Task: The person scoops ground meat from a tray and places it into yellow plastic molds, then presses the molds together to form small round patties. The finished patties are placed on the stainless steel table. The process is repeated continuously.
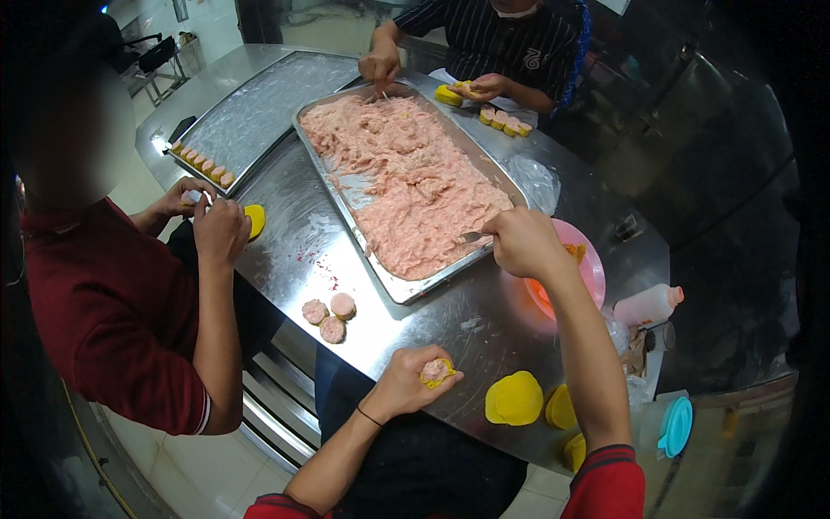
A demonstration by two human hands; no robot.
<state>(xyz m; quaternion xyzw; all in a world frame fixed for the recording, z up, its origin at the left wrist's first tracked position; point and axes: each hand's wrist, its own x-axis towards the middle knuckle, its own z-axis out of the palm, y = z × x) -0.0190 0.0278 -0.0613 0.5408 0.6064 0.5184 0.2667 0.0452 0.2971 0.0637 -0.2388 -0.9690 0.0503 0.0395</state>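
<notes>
In the head view, our left hand (408,381) is curled around a filled yellow wrapper (437,372) near the tabletop (454,329) edge. Our right hand (529,245), well apart, grips a metal utensil (471,236) at the pink filling (415,199). Yellow wrappers (514,399) lie right of our left hand, three filled pieces (332,329) left.

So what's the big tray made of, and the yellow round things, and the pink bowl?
The big silver rectangular tray looks like shiny metal, probably steel: its rim gleams. The flat yellow round sheets could be thin dough, matte and slightly wavy at edges, but I can't be sure. The round pink bowl seems plastic: smooth, coloured rim.
</notes>
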